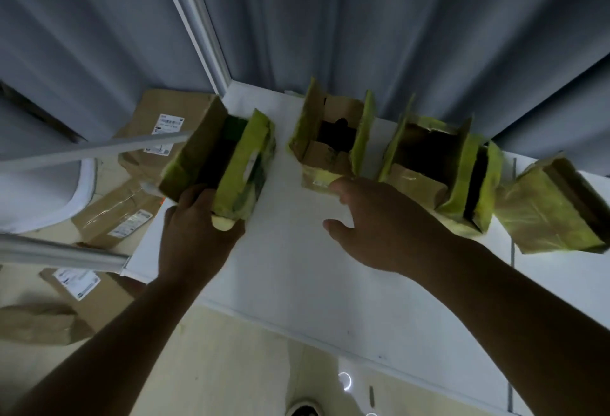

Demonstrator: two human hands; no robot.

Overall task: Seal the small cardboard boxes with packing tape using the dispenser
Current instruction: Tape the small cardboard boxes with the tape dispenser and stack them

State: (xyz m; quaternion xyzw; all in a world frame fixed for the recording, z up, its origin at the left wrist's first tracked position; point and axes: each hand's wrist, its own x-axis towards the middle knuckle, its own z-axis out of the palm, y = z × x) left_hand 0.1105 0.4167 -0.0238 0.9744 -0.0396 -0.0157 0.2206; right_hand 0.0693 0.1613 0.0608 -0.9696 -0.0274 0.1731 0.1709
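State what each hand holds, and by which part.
The left hand grips the leftmost open box by its near bottom end. The right hand holds nothing, fingers spread above the table.

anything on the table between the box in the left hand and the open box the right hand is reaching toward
No. In the head view, only bare white table separates the box held by the left hand from the open box.

White shipping labels (166, 127) on floor boxes, print unreadable.

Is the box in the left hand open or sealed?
Open: the box the left hand grips has both flaps standing up, dark interior showing.
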